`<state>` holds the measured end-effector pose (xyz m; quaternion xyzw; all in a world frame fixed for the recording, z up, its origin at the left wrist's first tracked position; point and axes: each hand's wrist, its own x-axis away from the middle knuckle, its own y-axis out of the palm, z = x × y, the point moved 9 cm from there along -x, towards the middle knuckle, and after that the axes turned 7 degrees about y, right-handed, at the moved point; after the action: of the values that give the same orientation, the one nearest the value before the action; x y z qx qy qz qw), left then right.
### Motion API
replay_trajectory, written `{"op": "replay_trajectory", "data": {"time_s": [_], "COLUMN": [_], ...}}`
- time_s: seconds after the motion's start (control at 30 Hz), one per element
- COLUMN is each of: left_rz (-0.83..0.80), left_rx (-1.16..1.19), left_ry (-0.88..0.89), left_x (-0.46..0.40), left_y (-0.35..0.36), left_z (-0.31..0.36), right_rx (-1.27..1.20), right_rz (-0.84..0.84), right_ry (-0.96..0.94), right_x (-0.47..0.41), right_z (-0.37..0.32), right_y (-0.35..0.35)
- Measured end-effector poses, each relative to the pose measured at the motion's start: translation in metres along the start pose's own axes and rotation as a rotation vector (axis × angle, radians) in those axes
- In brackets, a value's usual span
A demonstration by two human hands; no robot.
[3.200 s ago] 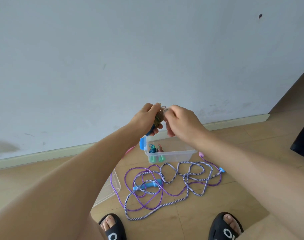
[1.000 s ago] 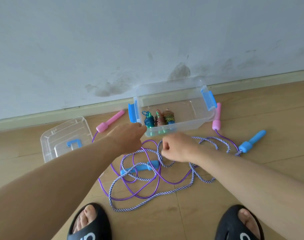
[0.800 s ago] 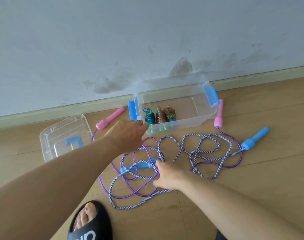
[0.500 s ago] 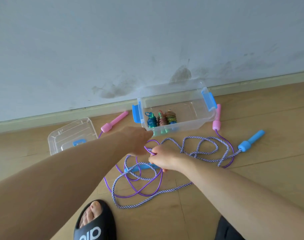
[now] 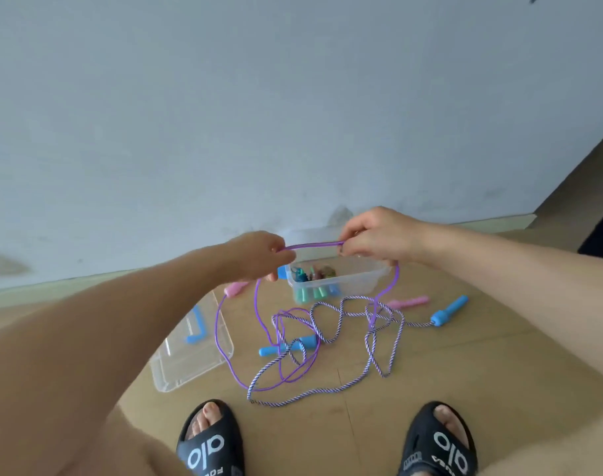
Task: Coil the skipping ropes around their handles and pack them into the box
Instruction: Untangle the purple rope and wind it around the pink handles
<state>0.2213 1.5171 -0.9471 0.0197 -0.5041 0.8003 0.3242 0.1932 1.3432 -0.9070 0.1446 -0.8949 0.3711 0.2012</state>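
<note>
The purple rope [image 5: 312, 245] is stretched in a short, nearly level span between both hands, raised above the floor [image 5: 464, 389]. The left hand [image 5: 258, 257] pinches one end of the span with curled fingers; the right hand [image 5: 379, 237] pinches the other end likewise. From each hand the purple rope hangs down to the floor, where it lies tangled with the striped rope [image 5: 327, 389]. Two pink handles [image 5: 236, 288] lie to either side of the box [image 5: 358, 281]. One blue handle [image 5: 289, 347] lies within the tangle; the other [image 5: 449, 309] lies to the right. The clear box stands by the wall [image 5: 293, 115] and holds three coiled ropes [image 5: 313, 274]. The lid [image 5: 193, 352] lies on the floor to the left. Two black slippers [image 5: 212, 444] are at the bottom edge.
</note>
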Motion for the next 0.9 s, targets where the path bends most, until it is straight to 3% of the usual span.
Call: {"op": "replay_trajectory", "data": {"time_s": [0.13, 0.2, 0.3, 0.37, 0.47, 0.6, 0.9], "left_rz": [0.179, 0.391, 0.626, 0.686, 0.733, 0.778, 0.580], "left_rx": [-0.052, 0.215, 0.576, 0.564, 0.465, 0.529, 1.154], "left_ry": [-0.035, -0.016, 0.161, 0.327, 0.459, 0.425, 0.464], "left_x": [0.024, 0.037, 0.055, 0.068, 0.079, 0.077, 0.058], "left_y": [-0.034, -0.060, -0.093, -0.105, -0.111, -0.122, -0.104], "left_z": [-0.003, 0.012, 0.063, 0.104, 0.133, 0.110, 0.109], "right_rx": [-0.267, -0.309, -0.317, -0.286, -0.347, -0.398, -0.307], "right_rz": [0.105, 0.103, 0.016, 0.024, 0.101, 0.057, 0.026], "right_ry": [0.003, 0.006, -0.079, -0.184, -0.308, -0.270, -0.289], "right_x": [0.032, 0.041, 0.049, 0.052, 0.057, 0.057, 0.046], "right_z": [0.008, 0.009, -0.014, -0.042, -0.076, -0.072, -0.078], "right_y": [-0.032, -0.033, -0.010, 0.002, 0.000, 0.000, 0.014]}}
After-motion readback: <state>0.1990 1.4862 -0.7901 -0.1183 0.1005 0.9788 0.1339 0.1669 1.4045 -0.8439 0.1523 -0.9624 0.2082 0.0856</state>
